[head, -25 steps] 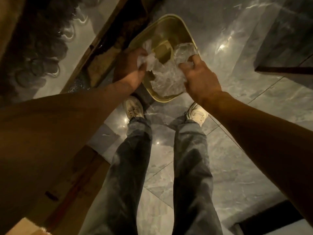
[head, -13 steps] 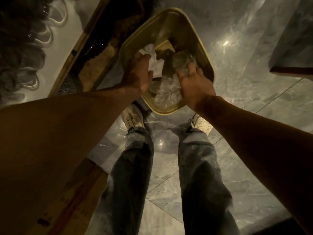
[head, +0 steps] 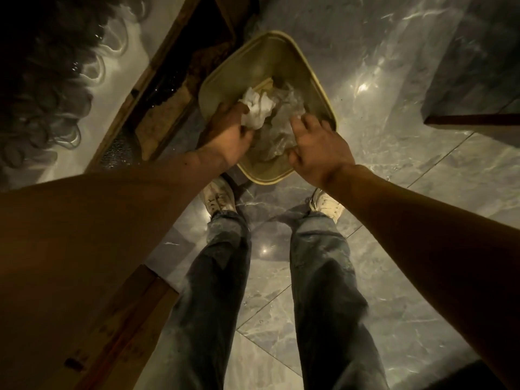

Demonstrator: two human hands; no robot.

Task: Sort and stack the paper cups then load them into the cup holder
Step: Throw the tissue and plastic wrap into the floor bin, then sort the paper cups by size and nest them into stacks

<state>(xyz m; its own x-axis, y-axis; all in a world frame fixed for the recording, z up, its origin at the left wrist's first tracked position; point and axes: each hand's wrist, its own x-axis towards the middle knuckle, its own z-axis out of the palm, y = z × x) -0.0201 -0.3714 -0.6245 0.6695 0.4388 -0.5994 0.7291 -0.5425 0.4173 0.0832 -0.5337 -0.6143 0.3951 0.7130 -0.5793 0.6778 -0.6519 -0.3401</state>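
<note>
Crumpled paper (head: 257,111) gripped by left hand (head: 230,139); right hand (head: 320,147), fingers spread, presses plastic wrap (head: 275,136).

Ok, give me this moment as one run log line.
left hand: grips crumpled white paper | right hand: touches clear plastic | both at bin

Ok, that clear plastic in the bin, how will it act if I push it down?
Probably floppy and light: the clear plastic lies crumpled in loose folds in the bin. It will likely crush under the right hand, then spring back partly. Its glossy surface may be slippery.
</note>
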